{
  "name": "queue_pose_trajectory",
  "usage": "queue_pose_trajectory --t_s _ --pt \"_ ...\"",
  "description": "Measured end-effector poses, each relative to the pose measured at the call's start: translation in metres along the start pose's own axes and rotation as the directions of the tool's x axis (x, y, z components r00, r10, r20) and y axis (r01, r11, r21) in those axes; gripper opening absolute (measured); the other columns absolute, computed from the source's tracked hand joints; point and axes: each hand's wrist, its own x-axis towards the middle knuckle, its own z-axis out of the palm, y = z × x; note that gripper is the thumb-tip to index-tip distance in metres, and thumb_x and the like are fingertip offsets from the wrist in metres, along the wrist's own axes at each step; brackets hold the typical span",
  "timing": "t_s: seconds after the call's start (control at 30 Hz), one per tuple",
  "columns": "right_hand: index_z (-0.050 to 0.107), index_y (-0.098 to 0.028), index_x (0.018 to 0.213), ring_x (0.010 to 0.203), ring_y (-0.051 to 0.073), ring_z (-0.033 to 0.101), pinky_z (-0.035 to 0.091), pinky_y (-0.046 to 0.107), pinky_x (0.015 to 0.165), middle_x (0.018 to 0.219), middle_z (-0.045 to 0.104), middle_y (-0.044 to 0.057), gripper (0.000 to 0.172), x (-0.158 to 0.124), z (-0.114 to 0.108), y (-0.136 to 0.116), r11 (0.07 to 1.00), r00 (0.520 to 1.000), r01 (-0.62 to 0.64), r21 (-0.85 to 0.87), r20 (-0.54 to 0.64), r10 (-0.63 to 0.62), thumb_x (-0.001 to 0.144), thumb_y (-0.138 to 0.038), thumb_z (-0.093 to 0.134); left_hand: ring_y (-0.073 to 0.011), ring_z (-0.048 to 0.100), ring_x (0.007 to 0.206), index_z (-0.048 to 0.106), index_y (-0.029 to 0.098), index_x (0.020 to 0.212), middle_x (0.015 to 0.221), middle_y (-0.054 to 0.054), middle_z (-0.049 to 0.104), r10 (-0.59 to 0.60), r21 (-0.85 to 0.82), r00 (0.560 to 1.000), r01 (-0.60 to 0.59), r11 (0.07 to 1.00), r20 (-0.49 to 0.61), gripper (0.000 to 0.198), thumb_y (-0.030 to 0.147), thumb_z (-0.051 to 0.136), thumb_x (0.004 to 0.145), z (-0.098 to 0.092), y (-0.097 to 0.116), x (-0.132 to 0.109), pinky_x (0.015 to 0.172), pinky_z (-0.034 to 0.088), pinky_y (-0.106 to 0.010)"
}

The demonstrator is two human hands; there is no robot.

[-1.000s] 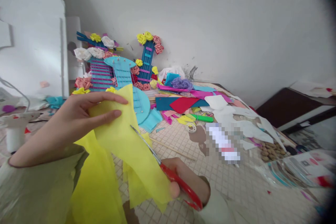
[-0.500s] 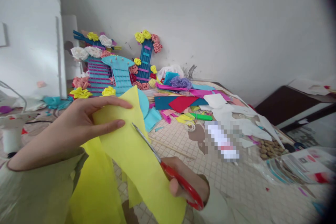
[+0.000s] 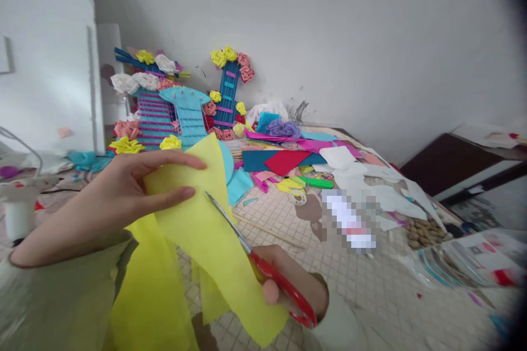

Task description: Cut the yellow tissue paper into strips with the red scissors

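My left hand [image 3: 135,181] pinches the upper part of a yellow sheet [image 3: 214,236], thumb and forefinger lying over its near face. My right hand [image 3: 288,279] grips red-handled scissors [image 3: 284,282], their metal blades laid along the right part of the sheet and pointing up and left. The blades look nearly closed, and the lower blade is hidden by the sheet. More yellow material [image 3: 152,285] hangs below my left wrist. The sheet's lower right end curls under my right hand.
Flower-trimmed blue craft pieces [image 3: 189,115] lean at the wall. Coloured scraps [image 3: 288,162], purple yarn [image 3: 284,129], a green-handled tool [image 3: 319,182] and a thin stick [image 3: 272,230] lie on the tiled-pattern table. Nuts or pebbles [image 3: 424,232] and a plastic packet [image 3: 473,258] lie right; a glue gun [image 3: 24,203] stands left.
The scissors and my right hand have shifted slightly up and left. The sheet's lower end has lifted and curled a little more. My left hand keeps its hold, nearly still.
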Motion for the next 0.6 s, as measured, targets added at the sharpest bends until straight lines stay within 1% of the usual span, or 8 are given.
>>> queue_pose_trajectory --t_s 0.1,0.23,0.4,0.5,0.6 --pt "0.043 -0.017 0.064 0.057 0.01 0.034 0.034 0.023 0.05 0.064 0.041 -0.002 0.069 -0.001 -0.0003 0.0023 1.0 1.0 -0.011 0.004 0.0 0.011 0.049 -0.083 0.057 -0.0168 0.064 0.08 0.067 0.036 0.096 0.103 0.007 0.069 0.015 0.011 1.0 -0.015 1.0 -0.003 0.027 0.047 0.068 0.071 -0.0003 -0.0012 0.0 0.054 0.05 -0.016" --pt "0.042 -0.017 0.064 0.057 0.009 0.035 0.033 0.022 0.049 0.063 0.042 -0.002 0.069 -0.0014 -0.0015 0.0031 1.0 1.0 -0.012 -0.017 0.012 0.013 0.049 -0.084 0.056 -0.0169 0.064 0.079 0.067 0.037 0.098 0.104 0.007 0.069 0.004 0.009 1.0 -0.004 1.0 0.015 0.029 0.047 0.067 0.071 -0.0008 -0.0018 0.0006 0.052 0.05 -0.016" --pt "0.042 -0.018 0.062 0.056 0.009 0.034 0.033 0.023 0.049 0.062 0.04 -0.003 0.07 -0.001 -0.0015 0.0016 0.999 0.999 -0.039 -0.024 -0.005 0.039 0.047 -0.085 0.055 -0.016 0.064 0.082 0.067 0.037 0.097 0.104 0.008 0.069 0.008 0.005 1.0 -0.008 1.0 0.017 0.027 0.046 0.067 0.071 -0.0017 -0.002 0.0001 0.056 0.05 -0.015" --pt "0.042 -0.017 0.061 0.056 0.009 0.033 0.032 0.023 0.049 0.061 0.039 -0.003 0.069 -0.0011 -0.002 0.0024 1.0 1.0 -0.016 -0.024 -0.011 0.016 0.048 -0.083 0.057 -0.0151 0.064 0.078 0.067 0.038 0.097 0.104 0.008 0.069 -0.002 -0.006 1.0 0.002 1.0 0.027 0.027 0.045 0.067 0.071 -0.0021 -0.0026 0.0003 0.054 0.05 -0.014" --pt "0.042 -0.017 0.061 0.055 0.009 0.035 0.031 0.023 0.048 0.06 0.04 -0.003 0.068 -0.0017 -0.003 0.0055 0.999 0.998 -0.054 0.002 -0.01 0.054 0.046 -0.082 0.059 -0.0144 0.063 0.076 0.067 0.039 0.098 0.104 0.008 0.069 0.003 0.015 0.999 -0.004 1.0 0.04 0.027 0.046 0.067 0.071 -0.0027 -0.0037 0.0007 0.052 0.049 -0.014"
